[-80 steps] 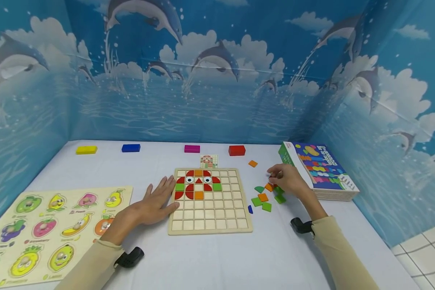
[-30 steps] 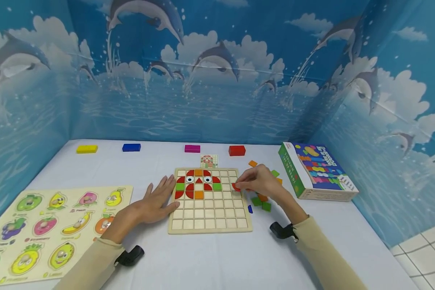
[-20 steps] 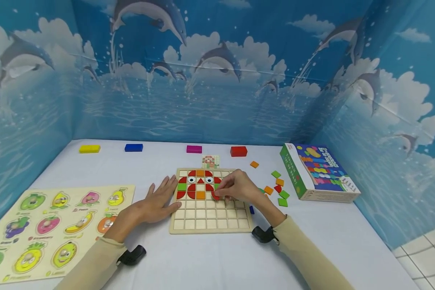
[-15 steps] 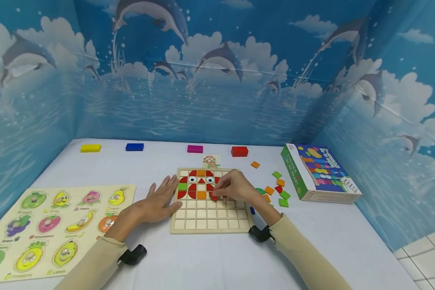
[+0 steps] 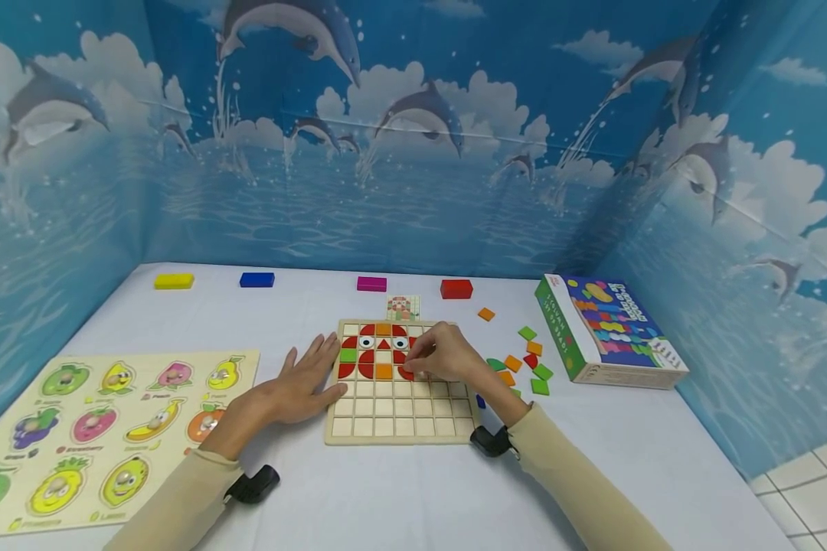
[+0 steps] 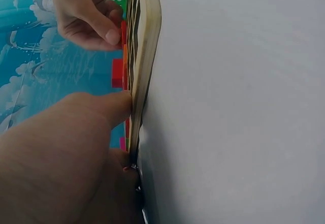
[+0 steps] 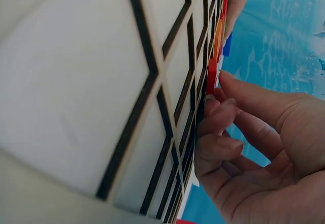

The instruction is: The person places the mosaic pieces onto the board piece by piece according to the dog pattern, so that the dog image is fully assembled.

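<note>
A wooden grid board (image 5: 403,427) lies on the table. Red, orange, green and eye-printed tiles fill part of its upper left. My left hand (image 5: 296,392) lies flat, fingers spread, against the board's left side; in the left wrist view its thumb (image 6: 119,106) touches the edge. Over the middle of the board, my right hand (image 5: 446,354) pinches a red curved-edge tile (image 7: 212,76) between thumb and fingertips, at a cell right of the lower orange tile (image 5: 384,372). The right hand hides several cells behind it.
Loose green, orange and red tiles (image 5: 540,386) lie right of the board, near a puzzle box (image 5: 613,329). A small pattern card (image 5: 403,307) sits behind the board. A fruit puzzle board (image 5: 120,405) lies at left. Blocks, including a red block (image 5: 456,289), line the back.
My right hand picked a red tile from the loose pile and brought it left onto the board. Over the last half second it has barely moved. The left hand has stayed at the board's edge.
</note>
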Demonstrator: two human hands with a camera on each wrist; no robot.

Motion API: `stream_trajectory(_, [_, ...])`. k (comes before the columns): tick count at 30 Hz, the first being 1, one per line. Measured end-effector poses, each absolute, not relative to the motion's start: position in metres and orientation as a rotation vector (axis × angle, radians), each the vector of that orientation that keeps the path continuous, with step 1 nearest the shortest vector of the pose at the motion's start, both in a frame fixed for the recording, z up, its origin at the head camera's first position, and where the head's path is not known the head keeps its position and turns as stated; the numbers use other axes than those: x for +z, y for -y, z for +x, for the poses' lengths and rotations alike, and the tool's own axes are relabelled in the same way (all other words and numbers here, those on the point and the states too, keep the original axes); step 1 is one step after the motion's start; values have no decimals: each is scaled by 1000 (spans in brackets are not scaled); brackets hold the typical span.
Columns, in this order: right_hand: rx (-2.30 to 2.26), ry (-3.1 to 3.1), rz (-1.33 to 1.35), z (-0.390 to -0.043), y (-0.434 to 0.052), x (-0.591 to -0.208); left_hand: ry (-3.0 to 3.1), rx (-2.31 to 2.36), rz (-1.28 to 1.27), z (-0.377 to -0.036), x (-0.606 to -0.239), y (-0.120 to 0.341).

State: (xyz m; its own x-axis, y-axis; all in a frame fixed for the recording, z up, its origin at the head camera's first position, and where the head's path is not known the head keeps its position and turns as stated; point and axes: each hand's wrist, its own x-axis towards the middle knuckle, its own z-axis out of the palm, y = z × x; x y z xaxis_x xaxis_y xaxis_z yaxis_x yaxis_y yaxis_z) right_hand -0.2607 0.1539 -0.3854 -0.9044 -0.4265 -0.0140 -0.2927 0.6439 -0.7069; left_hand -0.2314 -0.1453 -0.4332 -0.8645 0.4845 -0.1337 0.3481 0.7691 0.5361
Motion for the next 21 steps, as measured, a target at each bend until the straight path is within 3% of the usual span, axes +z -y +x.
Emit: stream_trajectory(21, [-1018,-2688,-670,-259,-151,-381,-2689,751,639,-233,-436,147])
